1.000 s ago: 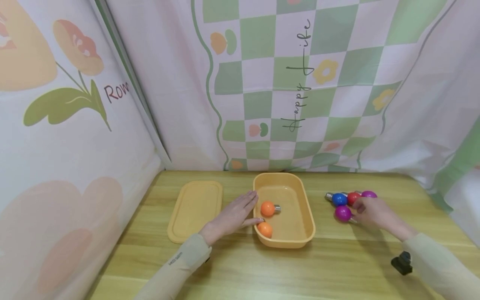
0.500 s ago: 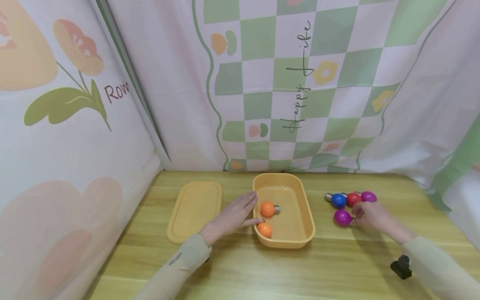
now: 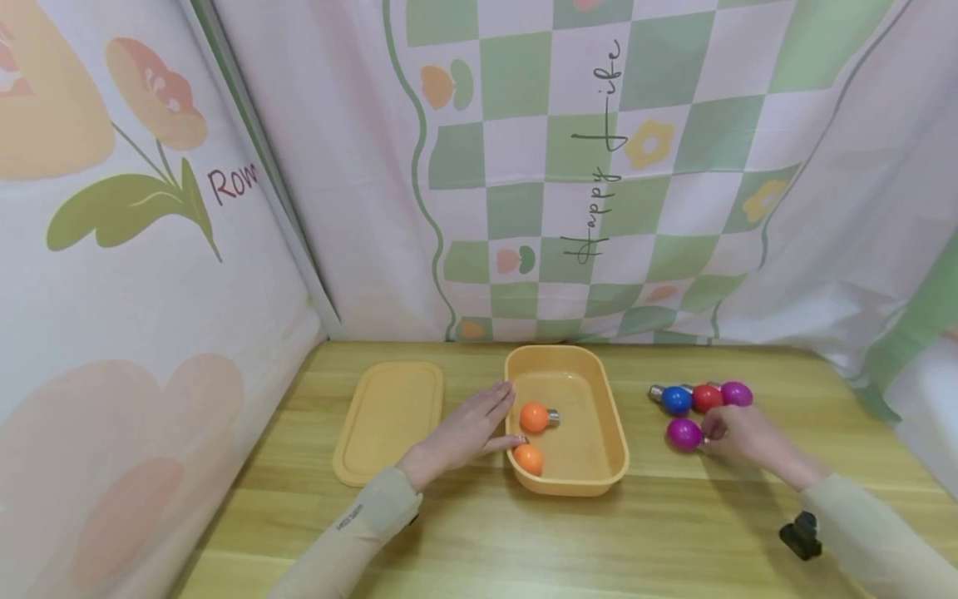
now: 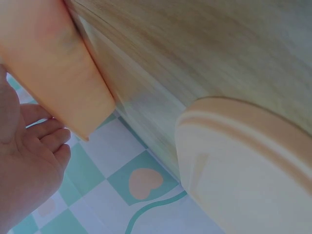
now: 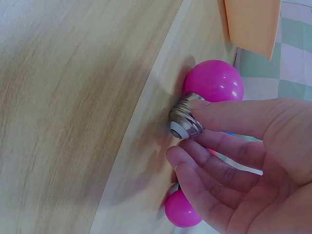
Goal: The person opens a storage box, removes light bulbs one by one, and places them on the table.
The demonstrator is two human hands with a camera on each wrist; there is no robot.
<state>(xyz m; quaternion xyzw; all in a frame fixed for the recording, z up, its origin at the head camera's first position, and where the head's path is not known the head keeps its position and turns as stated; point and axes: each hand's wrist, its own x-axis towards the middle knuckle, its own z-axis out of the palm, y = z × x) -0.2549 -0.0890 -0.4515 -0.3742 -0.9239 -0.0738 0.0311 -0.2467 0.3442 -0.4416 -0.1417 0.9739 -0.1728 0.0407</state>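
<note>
My right hand (image 3: 744,434) pinches the metal screw base of a magenta light bulb (image 5: 213,80) between thumb and fingers. That bulb lies sideways, its round end pointing toward the box. Just behind it a blue bulb (image 3: 677,400), a red bulb (image 3: 707,398) and a second magenta bulb (image 3: 737,393) lie in a row. At the left rim of a yellow-orange plastic box (image 3: 615,433) rests my left hand (image 3: 467,428), fingers extended and thumb reaching over the edge. Inside the box are an orange bulb (image 3: 534,417) with its base showing and another orange bulb (image 3: 529,459) near the front corner.
A matching flat lid (image 3: 391,423) lies on the wooden table (image 3: 479,541) left of the box. Patterned cloth (image 3: 516,200) hangs along the back edge, and more cloth (image 3: 165,333) closes off the left side.
The magenta bulb in my right hand has shifted slightly toward me, widening the gap to the row behind. My left hand stays at the box rim.
</note>
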